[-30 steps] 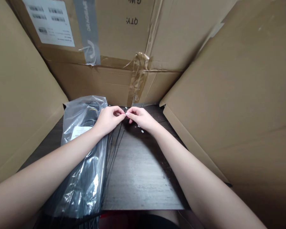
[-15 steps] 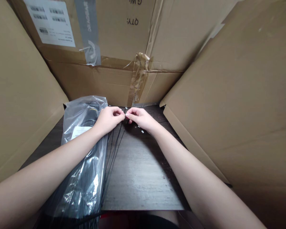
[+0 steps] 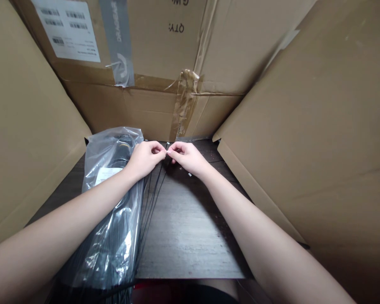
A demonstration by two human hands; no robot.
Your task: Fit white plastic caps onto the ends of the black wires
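My left hand (image 3: pixel 148 158) and my right hand (image 3: pixel 188 158) meet fingertip to fingertip near the back of the table, both pinched closed. A tiny white piece (image 3: pixel 167 152) shows between the fingertips, at the right thumb; its kind is too small to tell. What the left fingertips grip is hidden. Several thin black cables (image 3: pixel 154 192) run from under the hands toward the table's front edge. Under my left forearm lies a clear plastic bag (image 3: pixel 126 228) holding a bundle of black cables, with a white label (image 3: pixel 107 174) on it.
A large cardboard box (image 3: pixel 152 50) stands behind the dark wooden table (image 3: pixel 190 228). Cardboard panels rise at the left (image 3: pixel 25 118) and right (image 3: pixel 310 126). Small white scraps (image 3: pixel 189 174) lie by my right hand.
Both hands stay almost in place, with the fingertips shifting slightly around the small white piece. The bag and boxes look the same.
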